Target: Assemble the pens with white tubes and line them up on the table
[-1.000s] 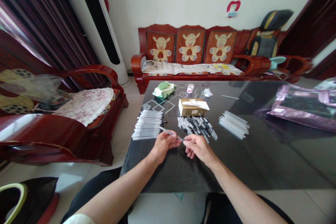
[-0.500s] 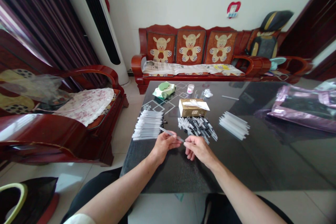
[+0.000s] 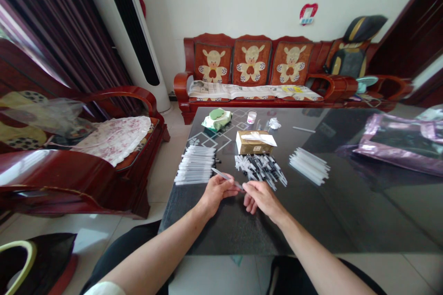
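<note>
Between finger and thumb, my left hand point(image 3: 218, 192) pinches a slim pale pen point(image 3: 220, 174), tilted down to the right. My right hand point(image 3: 260, 197) has its fingers closed at the pen's lower right end. Left of my hands lies a row of whitish pens point(image 3: 195, 165) with dark ends. Just beyond my right hand is a loose heap of black and clear pen parts point(image 3: 263, 168). A stack of translucent white tubes point(image 3: 309, 165) lies further right.
Behind the heap stands a tissue box point(image 3: 254, 146). Further back on the dark table point(image 3: 346, 212) are a green wipes pack point(image 3: 217, 120), a small white cup point(image 3: 251, 117), crumpled tissue point(image 3: 274, 123) and a single tube point(image 3: 303, 129). A purple-edged bag point(image 3: 398, 156) lies at right.
</note>
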`<state>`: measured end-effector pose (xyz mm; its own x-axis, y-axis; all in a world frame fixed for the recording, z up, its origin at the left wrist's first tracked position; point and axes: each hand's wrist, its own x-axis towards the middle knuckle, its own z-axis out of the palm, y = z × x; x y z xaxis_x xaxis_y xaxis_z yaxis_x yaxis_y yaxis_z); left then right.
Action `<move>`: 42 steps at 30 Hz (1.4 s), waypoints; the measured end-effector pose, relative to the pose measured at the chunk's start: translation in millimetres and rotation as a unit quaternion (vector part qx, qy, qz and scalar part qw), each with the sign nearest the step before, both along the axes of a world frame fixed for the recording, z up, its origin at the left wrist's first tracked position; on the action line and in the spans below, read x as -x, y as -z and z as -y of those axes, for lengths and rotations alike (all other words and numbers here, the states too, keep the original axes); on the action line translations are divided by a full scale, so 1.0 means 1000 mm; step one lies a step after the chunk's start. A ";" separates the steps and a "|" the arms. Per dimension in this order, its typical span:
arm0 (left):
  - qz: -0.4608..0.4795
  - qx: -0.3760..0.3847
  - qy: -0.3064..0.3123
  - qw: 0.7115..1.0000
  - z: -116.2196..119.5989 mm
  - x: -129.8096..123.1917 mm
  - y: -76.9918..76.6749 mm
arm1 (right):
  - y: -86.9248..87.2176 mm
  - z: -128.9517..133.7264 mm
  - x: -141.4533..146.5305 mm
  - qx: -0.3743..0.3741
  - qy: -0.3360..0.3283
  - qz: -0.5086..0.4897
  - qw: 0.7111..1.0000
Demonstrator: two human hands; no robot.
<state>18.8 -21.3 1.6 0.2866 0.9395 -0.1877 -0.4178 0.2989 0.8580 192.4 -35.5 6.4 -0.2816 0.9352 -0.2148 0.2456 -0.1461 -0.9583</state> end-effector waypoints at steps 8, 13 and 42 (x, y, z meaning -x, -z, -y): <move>-0.154 -0.061 0.061 0.984 -0.003 -0.001 0.015 | -0.010 -0.013 -0.032 -0.040 0.116 0.047 0.991; -0.360 -0.250 0.073 0.896 -0.003 0.000 0.015 | -0.017 -0.025 -0.067 -0.078 0.217 0.139 0.963; -0.665 -0.357 -0.009 0.656 -0.073 -0.036 0.002 | -0.020 -0.026 -0.042 -0.118 0.151 0.171 0.966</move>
